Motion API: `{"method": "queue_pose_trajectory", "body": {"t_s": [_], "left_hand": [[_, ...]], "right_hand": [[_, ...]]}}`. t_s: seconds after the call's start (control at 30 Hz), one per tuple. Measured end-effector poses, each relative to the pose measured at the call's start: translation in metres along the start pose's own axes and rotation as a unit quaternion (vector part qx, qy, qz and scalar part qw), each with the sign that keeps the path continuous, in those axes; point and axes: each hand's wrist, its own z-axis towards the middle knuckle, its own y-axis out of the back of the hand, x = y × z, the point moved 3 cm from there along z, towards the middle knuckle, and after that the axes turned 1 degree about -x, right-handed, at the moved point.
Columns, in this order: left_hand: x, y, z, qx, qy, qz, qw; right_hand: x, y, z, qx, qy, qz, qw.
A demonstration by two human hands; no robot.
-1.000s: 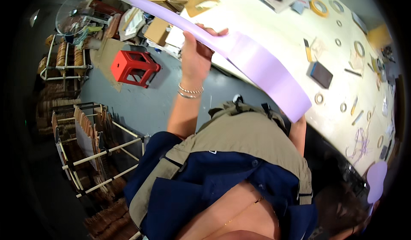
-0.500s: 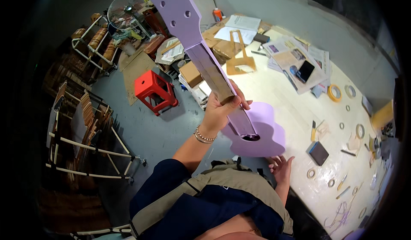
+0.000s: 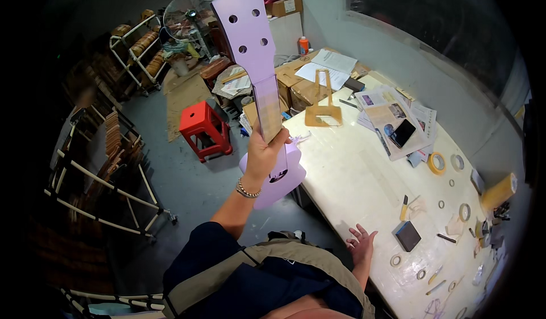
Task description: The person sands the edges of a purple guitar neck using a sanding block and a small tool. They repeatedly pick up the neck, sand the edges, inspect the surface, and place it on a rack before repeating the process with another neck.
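Observation:
My left hand (image 3: 263,158) is wrapped round the neck of a lilac ukulele (image 3: 245,20), just above its body. The headstock points up and away from me and shows several round holes; no strings are visible. Along the neck runs a bare, tan-brown strip (image 3: 268,111). The body hangs low beside the table's left edge, its sound hole partly covered by something lilac. My right hand (image 3: 362,245) is open, palm up and fingers spread, by the near edge of the pale worktable (image 3: 341,165). It holds nothing and is apart from the ukulele.
On the table lie a dark block (image 3: 408,236), a yellow-handled knife (image 3: 404,208), tape rolls (image 3: 436,163), a phone (image 3: 402,133) on papers and a tan template (image 3: 323,115). A red stool (image 3: 205,130) stands on the floor. Pipe racks (image 3: 108,191) are at left, a fan (image 3: 190,16) behind.
The ukulele has swung left and more upright in my left hand, its body moving away from my right hand. My right hand stays open near the table edge. The view has shifted.

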Motion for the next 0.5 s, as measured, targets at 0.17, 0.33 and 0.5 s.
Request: {"method": "queue_pose_trajectory", "body": {"t_s": [0.17, 0.33, 0.5], "left_hand": [[-0.008, -0.019, 0.016, 0.097, 0.053, -0.110, 0.988], [-0.015, -0.073, 0.019, 0.159, -0.049, -0.011, 0.986], [-0.010, -0.128, 0.016, 0.348, -0.118, -0.023, 0.930]], "right_hand": [[0.070, -0.056, -0.028, -0.055, 0.356, -0.213, 0.908], [0.170, -0.182, -0.094, 0.037, 0.591, -0.501, 0.631], [0.204, -0.222, -0.079, 0.061, 0.517, -0.529, 0.670]]}}
